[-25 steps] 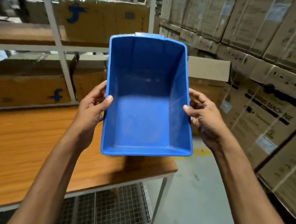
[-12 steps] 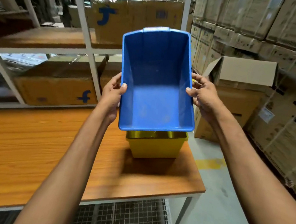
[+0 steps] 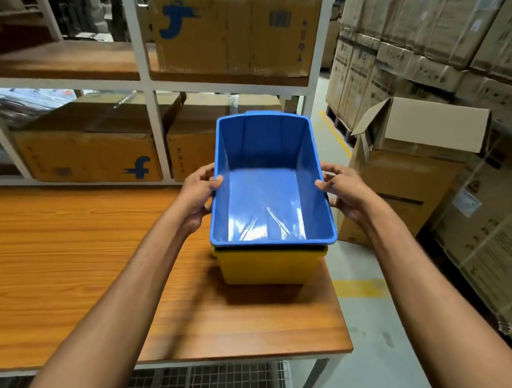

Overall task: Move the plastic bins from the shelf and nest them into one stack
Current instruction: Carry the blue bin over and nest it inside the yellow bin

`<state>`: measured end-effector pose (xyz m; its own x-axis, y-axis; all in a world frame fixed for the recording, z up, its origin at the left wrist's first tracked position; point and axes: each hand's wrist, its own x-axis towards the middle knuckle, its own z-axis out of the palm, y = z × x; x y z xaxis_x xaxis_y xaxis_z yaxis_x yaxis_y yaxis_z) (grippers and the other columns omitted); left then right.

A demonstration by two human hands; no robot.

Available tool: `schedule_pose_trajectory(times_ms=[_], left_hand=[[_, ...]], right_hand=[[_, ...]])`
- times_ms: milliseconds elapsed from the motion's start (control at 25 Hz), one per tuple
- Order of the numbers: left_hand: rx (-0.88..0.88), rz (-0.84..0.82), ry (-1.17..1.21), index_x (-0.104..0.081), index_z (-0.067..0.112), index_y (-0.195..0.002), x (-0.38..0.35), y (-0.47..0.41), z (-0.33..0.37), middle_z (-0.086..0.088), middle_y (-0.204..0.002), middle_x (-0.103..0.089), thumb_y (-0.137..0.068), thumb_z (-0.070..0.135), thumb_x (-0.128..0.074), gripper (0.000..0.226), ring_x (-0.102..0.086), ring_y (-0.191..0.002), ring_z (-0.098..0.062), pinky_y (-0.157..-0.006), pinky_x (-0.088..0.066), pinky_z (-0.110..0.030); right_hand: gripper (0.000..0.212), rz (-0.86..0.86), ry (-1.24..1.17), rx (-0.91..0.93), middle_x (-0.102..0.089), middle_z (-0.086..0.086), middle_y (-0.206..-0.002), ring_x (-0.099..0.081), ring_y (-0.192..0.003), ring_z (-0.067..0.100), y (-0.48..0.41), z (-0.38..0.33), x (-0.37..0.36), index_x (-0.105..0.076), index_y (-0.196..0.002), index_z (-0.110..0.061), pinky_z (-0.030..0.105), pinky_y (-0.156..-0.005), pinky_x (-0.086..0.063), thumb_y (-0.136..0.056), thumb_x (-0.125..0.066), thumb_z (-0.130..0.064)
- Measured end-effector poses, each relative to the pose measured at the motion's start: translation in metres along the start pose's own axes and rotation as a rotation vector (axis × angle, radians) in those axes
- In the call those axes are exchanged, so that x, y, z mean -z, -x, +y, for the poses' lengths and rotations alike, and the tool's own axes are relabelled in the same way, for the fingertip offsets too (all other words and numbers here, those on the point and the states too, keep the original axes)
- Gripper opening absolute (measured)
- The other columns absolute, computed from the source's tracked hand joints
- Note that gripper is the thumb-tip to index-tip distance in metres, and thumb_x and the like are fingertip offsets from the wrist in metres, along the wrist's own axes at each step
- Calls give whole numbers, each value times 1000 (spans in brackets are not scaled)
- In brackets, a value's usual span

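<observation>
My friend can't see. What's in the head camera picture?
The left hand and right hand grip a blue plastic bin by its sides, nested in a yellow bin on a wooden table. Cardboard boxes sit on the shelf behind.

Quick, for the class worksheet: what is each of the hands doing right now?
Left hand: grips the blue bin by its left rim.
Right hand: grips the blue bin by its right rim.

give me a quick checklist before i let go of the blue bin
1. Nesting: blue bin sits inside yellow bin, near rims almost meeting: ok.
2. Far end fully seated: cannot tell, hidden.
3. Grip, left hand on left rim: ok.
4. Grip, right hand on right rim: ok.
5. Support: yellow bin wholly on table, though near its right edge: ok.
</observation>
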<state>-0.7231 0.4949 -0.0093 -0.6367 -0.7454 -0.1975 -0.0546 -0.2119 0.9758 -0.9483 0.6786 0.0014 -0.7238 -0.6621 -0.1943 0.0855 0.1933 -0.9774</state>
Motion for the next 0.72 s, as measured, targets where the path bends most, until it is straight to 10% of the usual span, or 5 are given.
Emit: schedule_pose_trajectory(times_ms=[360, 720], left_hand=[[201, 122, -126, -66, 16, -129, -10, -16, -16, -2, -113, -70, -104, 13, -57, 27, -62, -96, -13, -107, -51, -50], [121, 203, -200, -66, 10, -118, -16, -20, -10, -5, -107, -70, -101, 12, -61, 17, -64, -90, -12, -78, -54, -32]], right_hand=[[31, -88, 138, -236, -68, 7, -118, -62, -112, 20, -13, 15, 1, -71, -104, -18, 44, -107, -49, -101, -49, 3], [39, 10, 43, -281, -67, 7, -115, -63, -113, 23, -16, 10, -4, -65, -127, -5, 46, -105, -53, -91, -55, 7]])
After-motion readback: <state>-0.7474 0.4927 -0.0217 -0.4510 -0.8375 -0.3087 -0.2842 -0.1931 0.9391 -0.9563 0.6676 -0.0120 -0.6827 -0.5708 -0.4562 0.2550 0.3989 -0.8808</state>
